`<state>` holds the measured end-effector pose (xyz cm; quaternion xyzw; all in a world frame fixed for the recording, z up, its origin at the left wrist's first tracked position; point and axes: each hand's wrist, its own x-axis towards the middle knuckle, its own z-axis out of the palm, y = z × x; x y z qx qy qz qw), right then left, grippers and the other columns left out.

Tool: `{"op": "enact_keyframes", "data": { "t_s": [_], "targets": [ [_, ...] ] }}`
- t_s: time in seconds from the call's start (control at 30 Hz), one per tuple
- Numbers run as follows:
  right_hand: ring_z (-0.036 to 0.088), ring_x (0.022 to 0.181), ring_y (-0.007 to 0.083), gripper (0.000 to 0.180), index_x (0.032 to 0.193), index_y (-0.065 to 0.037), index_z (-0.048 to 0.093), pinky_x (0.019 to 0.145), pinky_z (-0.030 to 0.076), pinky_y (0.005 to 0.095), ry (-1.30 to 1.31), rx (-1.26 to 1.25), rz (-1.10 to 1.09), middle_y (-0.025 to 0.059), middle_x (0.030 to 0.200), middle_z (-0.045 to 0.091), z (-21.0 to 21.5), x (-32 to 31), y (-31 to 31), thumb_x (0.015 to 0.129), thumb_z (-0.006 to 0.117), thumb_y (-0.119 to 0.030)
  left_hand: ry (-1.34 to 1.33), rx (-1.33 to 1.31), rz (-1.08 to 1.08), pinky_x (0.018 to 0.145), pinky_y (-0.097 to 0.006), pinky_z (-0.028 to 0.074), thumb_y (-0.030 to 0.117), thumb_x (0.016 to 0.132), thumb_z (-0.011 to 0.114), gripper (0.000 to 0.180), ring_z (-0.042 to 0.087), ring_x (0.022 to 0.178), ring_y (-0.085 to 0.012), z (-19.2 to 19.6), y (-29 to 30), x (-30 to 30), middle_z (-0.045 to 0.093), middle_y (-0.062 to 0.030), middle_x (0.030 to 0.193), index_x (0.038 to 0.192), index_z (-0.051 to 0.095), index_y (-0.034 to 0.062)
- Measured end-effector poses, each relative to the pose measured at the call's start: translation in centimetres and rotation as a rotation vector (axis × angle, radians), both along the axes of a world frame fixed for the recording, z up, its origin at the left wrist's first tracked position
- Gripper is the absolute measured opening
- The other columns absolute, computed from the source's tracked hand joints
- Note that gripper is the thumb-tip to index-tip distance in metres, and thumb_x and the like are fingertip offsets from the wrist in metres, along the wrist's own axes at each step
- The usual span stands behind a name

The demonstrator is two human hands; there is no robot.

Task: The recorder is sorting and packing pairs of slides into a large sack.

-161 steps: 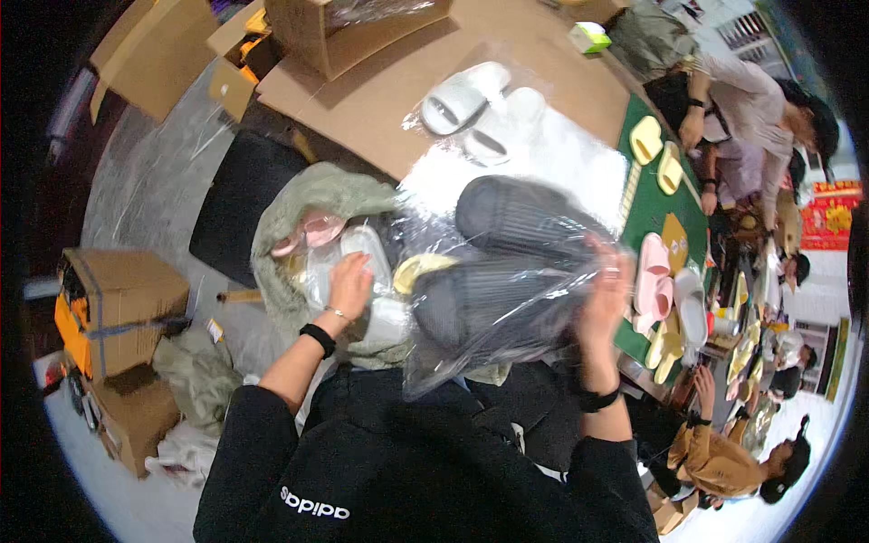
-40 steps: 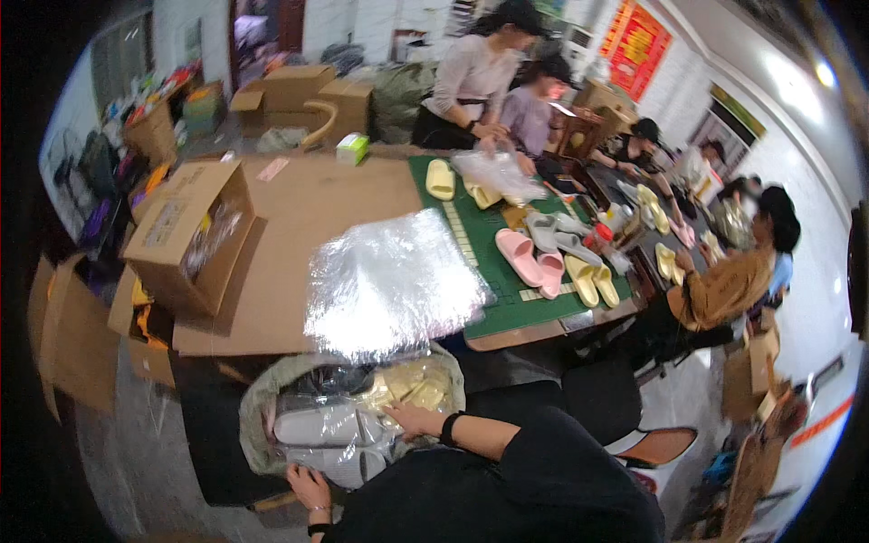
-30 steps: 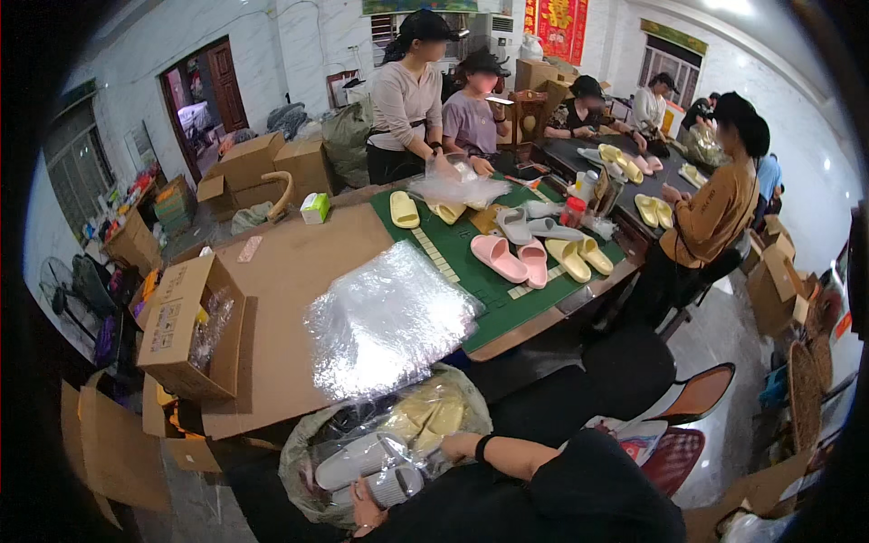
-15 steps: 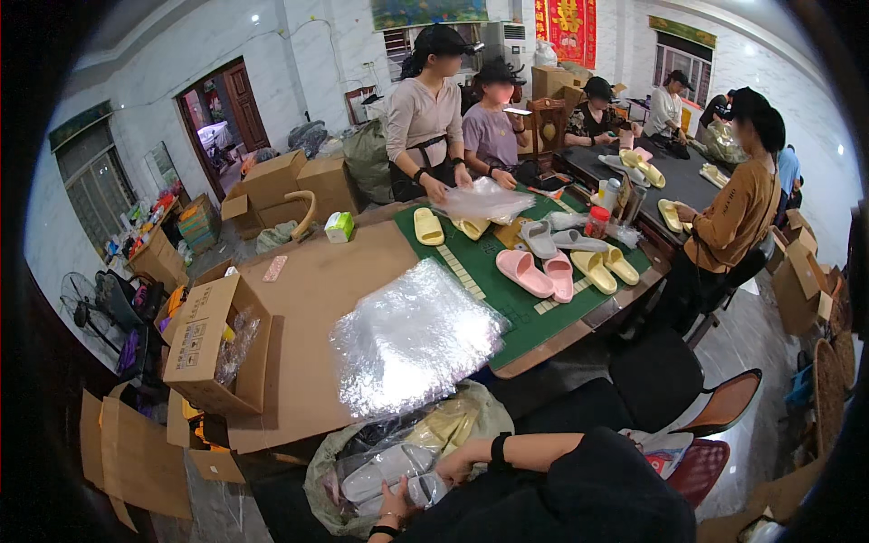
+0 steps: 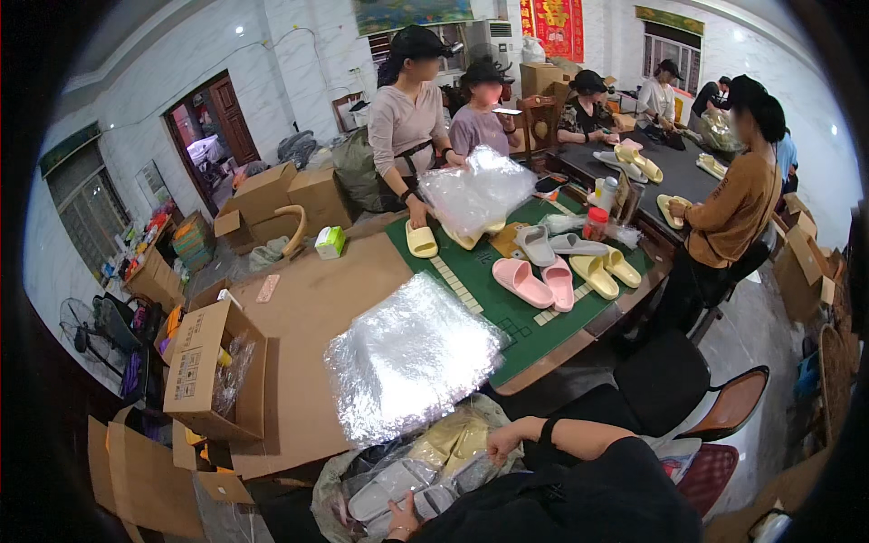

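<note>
Below the table's near edge is a large pale sack [image 5: 330,498] with slippers in clear plastic bags inside it. Grey slippers [image 5: 391,484] lie in its left part, and yellow slippers [image 5: 444,445] lie beside them. My left hand [image 5: 404,519] is curled round the near end of a grey slipper [image 5: 436,498], which it grips. Over the sack's right side, my right hand [image 5: 504,443] is closed, with its fingers bent downward. Whatever it may hold is hidden from view. A stack of shiny clear plastic bags [image 5: 412,353] lies on the table just beyond the sack.
A cardboard box [image 5: 195,376] stands on the table's left. Pink slippers [image 5: 522,283] and others are on the green mat [image 5: 534,348]. Across the table a person [image 5: 407,127] holds a clear plastic bag [image 5: 480,192]. A black chair [image 5: 661,380] stands at right.
My right hand has moved up and right, away from the grey slippers. My left hand stays by the grey slipper. The person opposite has lifted the clear bag and now touches a yellow slipper.
</note>
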<state>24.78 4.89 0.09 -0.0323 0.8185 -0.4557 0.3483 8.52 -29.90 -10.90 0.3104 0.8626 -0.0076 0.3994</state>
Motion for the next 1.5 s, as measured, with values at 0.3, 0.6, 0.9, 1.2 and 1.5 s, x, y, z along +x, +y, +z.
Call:
{"op": "enact_keyframes", "data": {
  "t_s": [0.3, 0.6, 0.9, 1.2, 1.5],
  "targets": [
    [0.041, 0.053, 0.0126, 0.017, 0.065, -0.004, 0.052, 0.050, 0.034, 0.0329, -0.118, -0.022, -0.177, 0.0015, 0.055, 0.047, -8.1, 2.1, -0.6, 0.071, 0.061, -0.017, 0.079, -0.026, -0.017, 0.091, -0.047, 0.038, 0.054, 0.057, 0.071, 0.108, 0.031, 0.118, -0.0494, -6.3, -0.9, -1.8, -0.010, -0.0323, 0.136, 0.136, -0.001, 0.0377],
    [0.037, 0.047, 0.0115, 0.015, 0.068, -0.005, 0.052, 0.044, 0.031, 0.0311, -0.030, -0.154, -0.531, 0.0008, 0.057, 0.046, -8.7, 2.4, -0.3, 0.075, 0.062, -0.014, -0.097, -0.230, 0.091, 0.095, -0.047, 0.034, 0.055, 0.055, 0.071, 0.110, 0.024, 0.124, -0.0466, -2.9, 0.1, -1.8, -0.014, -0.0281, 0.138, 0.136, -0.001, 0.0366],
    [0.045, 0.067, 0.0115, 0.020, 0.084, -0.003, 0.055, 0.060, 0.038, 0.0296, -0.253, -0.182, -0.572, -0.0002, 0.072, 0.053, -10.3, 3.7, 1.0, 0.072, 0.064, -0.017, -0.085, -0.046, -0.021, 0.098, -0.049, 0.027, 0.050, 0.063, 0.067, 0.104, 0.017, 0.119, -0.0586, -4.5, 1.1, -2.9, -0.013, -0.0403, 0.130, 0.137, -0.005, 0.0324],
    [0.035, 0.058, 0.0141, 0.014, 0.078, -0.005, 0.047, 0.054, 0.031, 0.0323, -0.237, -0.152, -0.531, 0.0003, 0.066, 0.042, -8.9, 3.2, 0.4, 0.071, 0.057, -0.011, -0.151, -0.286, 0.164, 0.096, -0.045, 0.033, 0.056, 0.053, 0.073, 0.114, 0.021, 0.126, -0.0438, 2.2, 3.5, -1.4, -0.017, -0.0266, 0.138, 0.137, -0.001, 0.0359],
    [0.049, 0.070, 0.0147, 0.035, 0.099, -0.002, 0.054, 0.061, 0.040, 0.0290, -0.300, -0.123, -0.527, 0.0035, 0.079, 0.054, -9.9, 3.6, 0.3, 0.066, 0.059, -0.010, -0.203, -0.199, 0.121, 0.099, -0.048, 0.027, 0.053, 0.062, 0.066, 0.106, 0.017, 0.120, -0.0576, 1.9, 3.2, -1.8, -0.015, -0.0394, 0.131, 0.137, -0.006, 0.0326]
  ]
}}
